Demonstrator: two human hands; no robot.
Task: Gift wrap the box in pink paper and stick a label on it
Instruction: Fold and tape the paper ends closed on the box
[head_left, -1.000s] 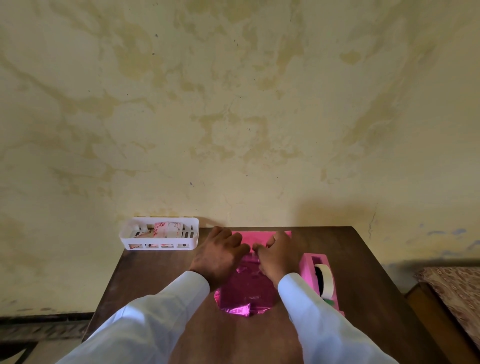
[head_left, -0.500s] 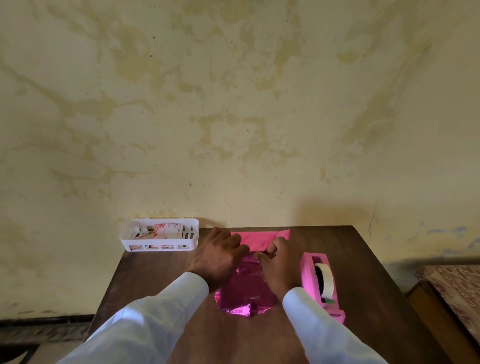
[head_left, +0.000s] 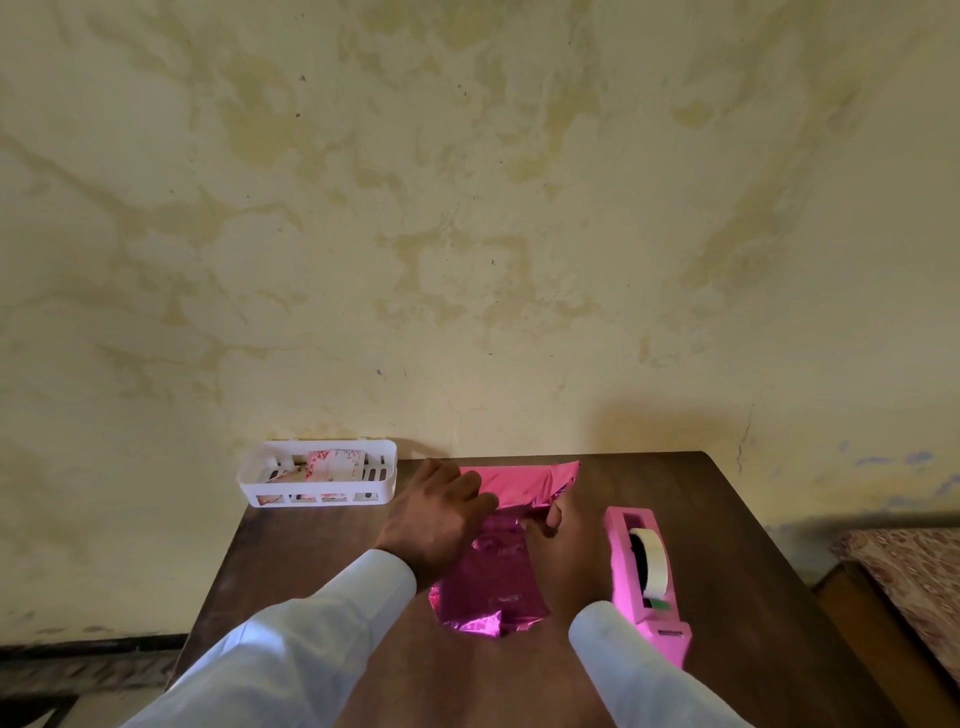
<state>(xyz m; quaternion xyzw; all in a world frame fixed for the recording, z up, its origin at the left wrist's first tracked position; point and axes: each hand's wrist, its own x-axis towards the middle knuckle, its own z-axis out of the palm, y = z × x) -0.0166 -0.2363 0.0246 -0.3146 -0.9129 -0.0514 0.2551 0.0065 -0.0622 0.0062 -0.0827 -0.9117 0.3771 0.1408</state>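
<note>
My left hand (head_left: 441, 519) lay palm down on the pink paper (head_left: 488, 587), fingers loosely spread and pressing its left side flat. My right hand (head_left: 563, 556) sat just beside it, thumb and fingertips pinching a crease of the same sheet near its middle. The shiny, crumpled paper ran from the centre of the table (head_left: 727, 519) up to its far edge, where one flap stood slightly raised. The box did not show; I cannot tell how it lay under the sheet. A pink tape dispenser (head_left: 644, 571) stood just right of my right wrist, toward the right edge. A white basket (head_left: 317, 480) with printed cards (head_left: 332, 465) sat at the far left corner.
</note>
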